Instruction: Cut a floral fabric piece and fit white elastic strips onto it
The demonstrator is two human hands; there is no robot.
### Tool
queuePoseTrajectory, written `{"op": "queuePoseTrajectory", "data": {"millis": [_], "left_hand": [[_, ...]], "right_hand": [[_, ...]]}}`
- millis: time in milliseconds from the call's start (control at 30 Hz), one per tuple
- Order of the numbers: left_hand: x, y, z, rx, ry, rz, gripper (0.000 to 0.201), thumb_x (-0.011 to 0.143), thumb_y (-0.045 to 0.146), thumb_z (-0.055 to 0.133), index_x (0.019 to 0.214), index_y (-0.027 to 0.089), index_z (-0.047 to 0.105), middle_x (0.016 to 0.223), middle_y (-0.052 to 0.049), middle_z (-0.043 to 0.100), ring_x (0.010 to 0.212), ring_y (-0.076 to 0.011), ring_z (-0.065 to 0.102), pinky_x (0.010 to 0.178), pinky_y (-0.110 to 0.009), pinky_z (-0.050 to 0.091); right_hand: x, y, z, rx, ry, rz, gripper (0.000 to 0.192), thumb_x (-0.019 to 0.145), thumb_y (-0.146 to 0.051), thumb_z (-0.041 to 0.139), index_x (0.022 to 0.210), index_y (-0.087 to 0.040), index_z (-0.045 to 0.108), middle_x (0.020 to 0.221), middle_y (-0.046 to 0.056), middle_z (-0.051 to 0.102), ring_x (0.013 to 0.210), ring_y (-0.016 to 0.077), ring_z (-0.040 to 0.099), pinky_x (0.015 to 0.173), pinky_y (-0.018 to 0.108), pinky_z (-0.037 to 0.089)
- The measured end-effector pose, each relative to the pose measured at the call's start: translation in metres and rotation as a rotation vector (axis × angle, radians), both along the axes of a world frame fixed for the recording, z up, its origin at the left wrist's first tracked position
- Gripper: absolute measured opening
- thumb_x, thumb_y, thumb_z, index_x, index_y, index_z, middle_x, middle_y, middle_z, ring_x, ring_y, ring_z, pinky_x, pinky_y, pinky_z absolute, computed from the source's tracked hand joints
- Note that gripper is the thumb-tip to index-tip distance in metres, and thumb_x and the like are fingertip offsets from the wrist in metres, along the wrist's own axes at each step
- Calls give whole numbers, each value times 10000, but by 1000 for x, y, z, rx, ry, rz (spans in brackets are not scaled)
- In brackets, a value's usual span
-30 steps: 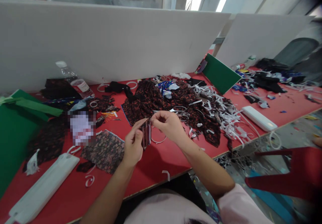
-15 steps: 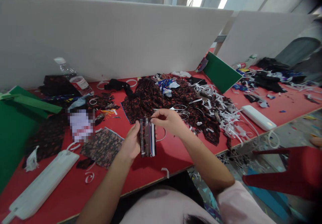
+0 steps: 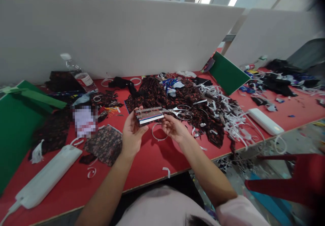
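Observation:
My left hand [image 3: 132, 134] and my right hand [image 3: 174, 127] hold a small stack of dark floral fabric strips [image 3: 149, 114] between them, lying flat and horizontal above the red table [image 3: 157, 158]. White and blue edges show along the stack's front. The left hand grips its left end, the right hand's fingers support its right end. Scissors [image 3: 179, 111] lie just right of the stack on a pile of dark floral cloth [image 3: 165, 97].
White paper strips [image 3: 223, 112] heap to the right. A green board [image 3: 228, 74], a water bottle [image 3: 77, 73], two white flat devices [image 3: 48, 177] [image 3: 265, 121], a green sheet [image 3: 17, 124] and a floral patch [image 3: 103, 144] lie around. White partitions stand behind.
The stack stood upright in my left hand with my right hand pinching its top; it has been turned flat and raised, now held at both ends.

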State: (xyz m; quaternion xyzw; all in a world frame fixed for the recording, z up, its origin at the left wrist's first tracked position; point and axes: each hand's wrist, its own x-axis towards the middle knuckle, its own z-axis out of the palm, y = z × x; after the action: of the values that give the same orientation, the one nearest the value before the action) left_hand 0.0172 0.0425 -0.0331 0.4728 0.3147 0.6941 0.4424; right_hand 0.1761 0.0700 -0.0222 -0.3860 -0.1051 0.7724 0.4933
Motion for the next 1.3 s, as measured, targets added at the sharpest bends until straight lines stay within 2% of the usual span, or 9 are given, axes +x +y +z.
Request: {"op": "queuePoseTrajectory", "data": {"millis": [233,333,433,467,567,633,800,1067,1300], "left_hand": [[-6,-2,4,26,5,4,587,695,232,706,1242,254,494,1317,-97,514,1214,-234,472,994,-361,403],[-7,-1,6,21,-48,15,531,707,247,694,1203,239,505,1245,-96,574,1170,-231,515,977,-378,414],[-6,0,2,2,-66,1,365,732,247,668,1061,248,510,1098,-62,650,1082,-211,578,907,-377,457],[-5,-1,0,-10,-59,-8,304,740,249,660,1003,249,507,1047,-44,662,1044,-198,596,882,-364,469],[-1,-3,-6,-47,-38,-48,228,742,268,655,916,250,509,924,1,662,914,-147,628,818,-298,483],[1,-6,-7,-66,-31,-80,231,734,276,662,919,260,524,856,23,652,831,-115,626,769,-252,484],[3,-9,-6,-67,-51,-125,248,717,287,678,939,270,568,850,27,656,778,-90,615,749,-226,482],[-2,-8,-18,-71,57,-99,261,719,302,672,965,255,598,1146,-49,630,1046,-173,588,896,-330,466],[-5,-8,-20,-13,74,-139,145,720,275,679,846,245,613,1198,-51,615,1125,-203,555,935,-391,450]], "right_hand": [[-3,-11,-17,-24,-50,124,143,711,-217,667,685,-129,558,591,-18,554,472,40,478,470,146,428],[3,-16,-17,125,-278,132,216,685,-306,696,719,-128,579,601,-26,534,486,51,447,447,160,369],[3,-26,3,487,-738,-79,179,724,-322,647,756,-153,598,683,-18,565,600,74,487,565,180,400],[0,-30,14,606,-851,-99,151,747,-311,617,761,-161,607,712,-9,582,641,87,505,608,192,409],[-12,-42,49,868,-1060,24,122,773,-270,576,809,-180,651,732,3,607,617,94,509,570,198,393],[-21,-44,64,946,-1123,58,94,760,-228,577,780,-183,656,700,-7,612,594,88,506,560,191,389],[-28,-38,69,924,-1126,128,87,739,-192,561,739,-162,642,663,-13,624,565,78,515,551,179,399],[-22,-37,74,902,-1101,201,82,708,-168,543,684,-151,620,614,-23,599,530,71,497,505,166,378],[-15,-34,75,933,-1110,268,92,714,-192,547,679,-153,623,590,-29,594,519,68,482,489,163,362]]}}
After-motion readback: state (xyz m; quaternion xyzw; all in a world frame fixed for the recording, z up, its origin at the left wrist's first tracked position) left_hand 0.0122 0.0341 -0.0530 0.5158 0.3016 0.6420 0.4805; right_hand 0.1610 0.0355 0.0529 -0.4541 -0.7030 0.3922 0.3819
